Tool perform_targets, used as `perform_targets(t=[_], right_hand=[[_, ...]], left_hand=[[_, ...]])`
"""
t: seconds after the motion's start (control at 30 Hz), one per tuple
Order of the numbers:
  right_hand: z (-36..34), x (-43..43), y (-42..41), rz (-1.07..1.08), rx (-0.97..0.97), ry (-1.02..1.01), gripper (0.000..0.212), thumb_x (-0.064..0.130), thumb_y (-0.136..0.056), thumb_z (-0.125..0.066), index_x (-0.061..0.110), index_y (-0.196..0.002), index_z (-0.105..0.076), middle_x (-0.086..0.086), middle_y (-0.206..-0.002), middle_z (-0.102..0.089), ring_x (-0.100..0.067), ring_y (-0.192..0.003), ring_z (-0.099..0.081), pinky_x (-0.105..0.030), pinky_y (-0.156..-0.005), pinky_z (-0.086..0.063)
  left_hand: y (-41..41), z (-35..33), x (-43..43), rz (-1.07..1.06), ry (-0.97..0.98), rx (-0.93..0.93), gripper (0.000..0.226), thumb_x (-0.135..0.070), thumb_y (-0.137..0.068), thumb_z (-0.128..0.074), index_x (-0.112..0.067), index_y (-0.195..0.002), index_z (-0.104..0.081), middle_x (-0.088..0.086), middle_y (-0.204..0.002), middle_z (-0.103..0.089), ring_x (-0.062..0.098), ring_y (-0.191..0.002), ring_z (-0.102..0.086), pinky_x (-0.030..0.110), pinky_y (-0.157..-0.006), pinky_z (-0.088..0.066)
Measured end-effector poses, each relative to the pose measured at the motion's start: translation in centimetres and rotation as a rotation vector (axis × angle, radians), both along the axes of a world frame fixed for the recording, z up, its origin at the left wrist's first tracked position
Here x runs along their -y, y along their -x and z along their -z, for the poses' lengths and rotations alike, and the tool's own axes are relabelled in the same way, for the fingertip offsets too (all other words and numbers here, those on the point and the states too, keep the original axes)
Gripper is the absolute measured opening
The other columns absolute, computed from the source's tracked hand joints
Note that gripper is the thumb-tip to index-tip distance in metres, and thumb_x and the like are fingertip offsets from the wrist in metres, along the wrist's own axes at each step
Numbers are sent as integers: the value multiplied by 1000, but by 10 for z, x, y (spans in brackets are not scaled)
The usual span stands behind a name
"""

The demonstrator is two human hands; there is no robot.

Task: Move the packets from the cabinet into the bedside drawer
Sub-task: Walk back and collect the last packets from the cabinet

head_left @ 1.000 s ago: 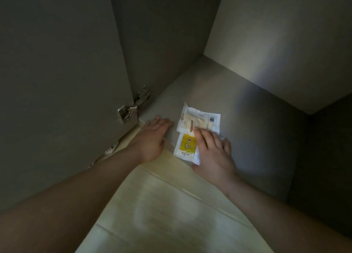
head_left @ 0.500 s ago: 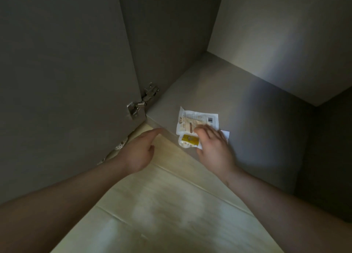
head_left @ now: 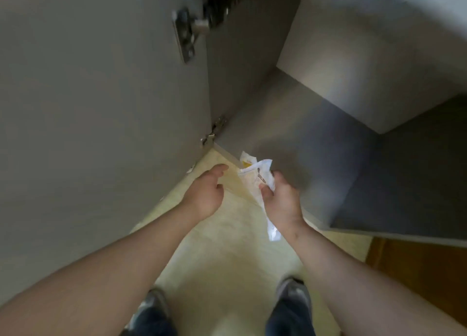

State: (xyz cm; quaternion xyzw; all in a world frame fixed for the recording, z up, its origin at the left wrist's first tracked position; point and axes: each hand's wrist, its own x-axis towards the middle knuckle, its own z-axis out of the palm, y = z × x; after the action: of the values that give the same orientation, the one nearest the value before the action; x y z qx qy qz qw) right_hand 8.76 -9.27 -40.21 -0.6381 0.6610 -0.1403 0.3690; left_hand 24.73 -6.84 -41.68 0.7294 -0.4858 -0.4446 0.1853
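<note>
My right hand (head_left: 280,199) grips a bunch of white plastic packets (head_left: 255,176), one with a yellow patch, held just in front of the grey cabinet's bottom shelf (head_left: 316,153). The packets stick out above my fingers and a strip hangs below my wrist. My left hand (head_left: 206,191) hovers beside them over the floor, fingers loosely curled and holding nothing. The bedside drawer is not in view.
The open grey cabinet door (head_left: 101,108) stands close on my left, with metal hinges (head_left: 187,34) at its edge. Pale tiled floor (head_left: 227,260) lies below, my two shoes (head_left: 293,295) on it. A brown wooden surface (head_left: 417,267) shows at the lower right.
My right hand has lifted the packets off the shelf and drawn them out over the floor. The view has pulled back and up, and my feet now show.
</note>
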Motion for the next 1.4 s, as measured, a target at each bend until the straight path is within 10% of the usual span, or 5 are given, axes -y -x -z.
perform_targets(t=[0.2,0.67,0.97,1.4], right_hand=[[-128,-71,-6,200,152,-253,5,12,-93,-50,16,-95,-50,10,-73,-52,-14,-72,-52,-23,-58,-34],[-424,-147,-80,476,337,-386,14,8,-90,-50,20,-84,-50,-2,-81,-60,-20,-76,-58,-29,-70,-46],[-459,-179,-113,503,402,-398,13,9,-90,-50,21,-84,-51,-2,-84,-61,-17,-76,-59,-27,-68,-47],[-435,-238,-34,665,461,-460,10,10,-91,-52,19,-87,-54,-8,-92,-65,-25,-86,-64,-40,-83,-53]], left_hand=[[-9,-133,-69,16,-117,56,46,0,-94,-37,-17,-136,-47,3,-137,-52,20,-123,-51,19,-96,-36],[-90,-444,-119,14,-61,357,43,-16,-91,-50,-16,-134,-46,4,-144,-35,23,-129,-36,25,-103,-30],[-160,-461,-138,-166,-420,463,84,-40,-82,-60,-25,-148,-10,5,-152,-23,30,-138,-25,44,-110,-25],[-69,-412,-205,-168,-447,73,31,-30,-69,-59,-20,-98,-62,7,-89,-68,30,-88,-66,44,-84,-55]])
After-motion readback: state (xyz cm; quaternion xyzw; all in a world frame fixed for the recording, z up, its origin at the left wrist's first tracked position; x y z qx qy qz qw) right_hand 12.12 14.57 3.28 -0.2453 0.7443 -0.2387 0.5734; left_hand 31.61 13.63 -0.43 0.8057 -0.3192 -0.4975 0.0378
